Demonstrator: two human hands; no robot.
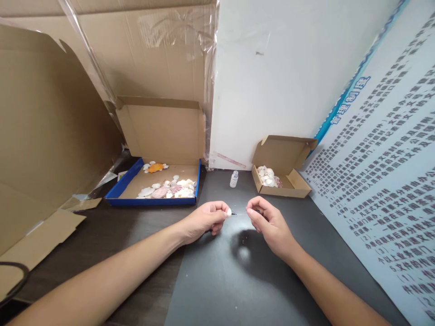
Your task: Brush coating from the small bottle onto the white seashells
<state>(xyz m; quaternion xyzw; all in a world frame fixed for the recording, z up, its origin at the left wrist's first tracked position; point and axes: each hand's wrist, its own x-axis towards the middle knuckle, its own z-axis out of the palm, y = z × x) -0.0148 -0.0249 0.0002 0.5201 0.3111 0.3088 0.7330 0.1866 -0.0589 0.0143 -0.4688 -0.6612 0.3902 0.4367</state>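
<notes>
Between thumb and index finger, my left hand (207, 218) pinches a small white seashell (229, 212) above the dark table. Opposite it, across a narrow gap, my right hand (267, 222) has its thumb and fingertips brought together; whatever it may hold is too small to make out. A thin dark line (234, 214) shows just right of the shell, and I cannot tell what it belongs to. Beyond both hands stands a small clear bottle (234, 179) with a white label.
Back left, an open blue-sided box (152, 202) holds many shells (183, 189) and an orange shell (156, 167) ringed by white ones. A smaller open cardboard box (292, 192) with white shells (267, 175) stands back right. Cardboard sheets and a printed poster (380, 172) border the table (210, 290).
</notes>
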